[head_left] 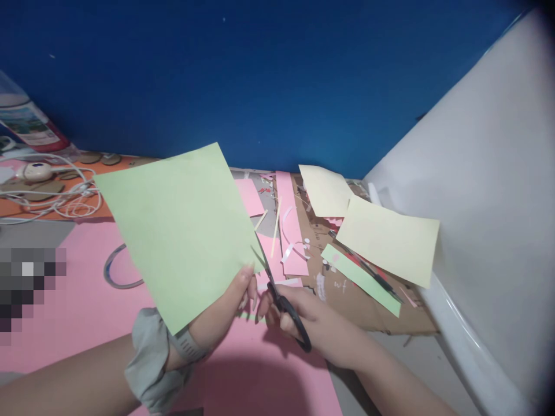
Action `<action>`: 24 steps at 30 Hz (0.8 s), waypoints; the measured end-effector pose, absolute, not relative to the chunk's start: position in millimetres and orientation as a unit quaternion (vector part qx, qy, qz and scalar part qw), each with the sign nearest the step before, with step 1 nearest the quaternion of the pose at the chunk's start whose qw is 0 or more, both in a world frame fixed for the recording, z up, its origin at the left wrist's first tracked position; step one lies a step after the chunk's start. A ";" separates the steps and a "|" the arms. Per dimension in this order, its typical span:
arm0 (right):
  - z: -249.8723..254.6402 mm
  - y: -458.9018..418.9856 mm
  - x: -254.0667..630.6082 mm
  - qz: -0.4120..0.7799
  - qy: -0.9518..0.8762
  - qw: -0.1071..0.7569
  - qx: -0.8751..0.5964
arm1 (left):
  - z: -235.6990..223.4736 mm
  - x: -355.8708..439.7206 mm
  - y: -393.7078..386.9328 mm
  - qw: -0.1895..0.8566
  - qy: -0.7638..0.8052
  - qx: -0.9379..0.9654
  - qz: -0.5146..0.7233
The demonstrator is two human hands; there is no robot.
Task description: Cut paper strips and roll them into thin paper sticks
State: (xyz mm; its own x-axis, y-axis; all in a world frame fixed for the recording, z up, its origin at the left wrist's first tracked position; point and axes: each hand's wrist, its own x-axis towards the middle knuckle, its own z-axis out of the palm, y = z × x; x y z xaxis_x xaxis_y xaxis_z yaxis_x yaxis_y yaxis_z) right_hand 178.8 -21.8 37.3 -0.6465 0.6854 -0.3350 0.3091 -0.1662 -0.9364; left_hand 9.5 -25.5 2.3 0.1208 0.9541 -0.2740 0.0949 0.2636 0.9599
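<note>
My left hand (243,289) pinches the lower right edge of a large light green sheet of paper (182,231), thumb on top and fingers curled beneath. The sheet is raised and tilted above the table. My right hand (299,315) is closed around the black handles of a pair of scissors (288,312). Its blades point up and to the left, parted a little, with the sheet's right edge between them close to my left thumb. Under both hands lies a big pink sheet (260,375).
Cream sheets (388,240) and a green strip (364,283) lie on brown cardboard (333,294) at right, beside a white panel (477,173). Pink strips (292,231) and paper scraps are behind my hands. White cables (82,196) and a bottle (30,124) stand left; a blue wall (260,81) rises behind.
</note>
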 end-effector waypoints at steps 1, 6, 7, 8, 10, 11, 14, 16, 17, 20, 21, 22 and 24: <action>36.9 -21.9 178.9 0.654 -0.627 0.142 -0.397 | 2.1 9.3 -25.6 0.574 0.548 0.480 0.373; 37.8 -21.4 177.4 0.658 -0.616 0.138 -0.411 | -0.1 8.0 -25.1 0.571 0.545 0.488 0.373; 38.3 -21.2 177.0 0.658 -0.615 0.140 -0.412 | -0.8 7.8 -24.9 0.572 0.544 0.488 0.372; 38.6 -21.0 176.7 0.658 -0.613 0.141 -0.413 | -1.5 7.6 -24.6 0.573 0.543 0.488 0.372; 38.9 -20.7 176.6 0.660 -0.610 0.140 -0.415 | -2.5 7.4 -24.3 0.574 0.540 0.491 0.372; 38.7 -20.6 176.7 0.662 -0.609 0.140 -0.414 | -2.7 7.4 -24.2 0.574 0.538 0.493 0.371; 37.1 -20.6 177.5 0.665 -0.611 0.142 -0.404 | -1.3 7.8 -24.3 0.574 0.539 0.492 0.371; 35.7 -20.7 178.0 0.662 -0.614 0.144 -0.404 | 0.9 8.4 -24.5 0.573 0.542 0.488 0.373; 35.1 -20.7 178.2 0.662 -0.614 0.145 -0.406 | 2.0 8.8 -24.5 0.573 0.543 0.487 0.373; 34.0 -20.5 178.3 0.664 -0.609 0.150 -0.406 | 3.4 9.2 -24.3 0.570 0.546 0.492 0.367; 34.0 -20.3 178.2 0.667 -0.607 0.152 -0.405 | 3.0 9.0 -24.1 0.568 0.547 0.494 0.366; 34.2 -20.1 178.1 0.670 -0.605 0.152 -0.403 | 2.2 8.8 -24.0 0.567 0.546 0.497 0.366; 34.9 -19.9 177.7 0.673 -0.602 0.151 -0.403 | 0.0 8.0 -23.6 0.565 0.544 0.500 0.367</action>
State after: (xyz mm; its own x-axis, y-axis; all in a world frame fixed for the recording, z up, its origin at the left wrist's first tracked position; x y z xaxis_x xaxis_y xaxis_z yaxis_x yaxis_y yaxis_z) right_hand 177.7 -19.9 34.9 -0.6301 0.6883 -0.3594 0.2817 -0.2287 -0.9318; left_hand 8.0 -23.6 0.0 0.1388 0.9589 -0.2477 0.1299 0.2303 0.9644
